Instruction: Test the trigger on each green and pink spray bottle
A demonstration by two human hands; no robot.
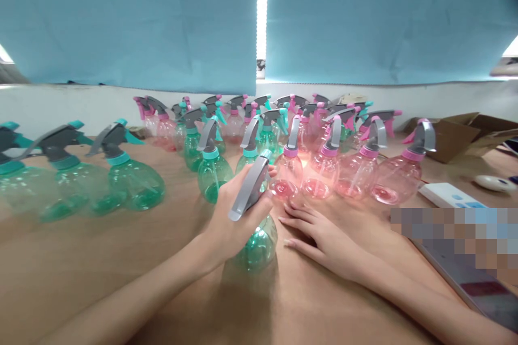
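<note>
My left hand (231, 215) is wrapped round the neck and grey trigger head of a green spray bottle (257, 248), in the middle of the table. The bottle's rounded, see-through body shows below my fingers. My right hand (319, 232) rests on the table to its right, fingers stretched out and holding nothing. Just beyond my right fingertips stands a pink spray bottle (286, 175) with a little liquid in it, in a row with other pink ones. Behind my left hand are a green spray bottle (214, 172) and another partly hidden green one.
Several green bottles (135, 180) stand at the left. More pink and green bottles crowd the back by the wall. At right are an open cardboard box (461, 135), a white box (447, 194), a white computer mouse (494, 183) and a dark flat device (457, 275), partly blurred out.
</note>
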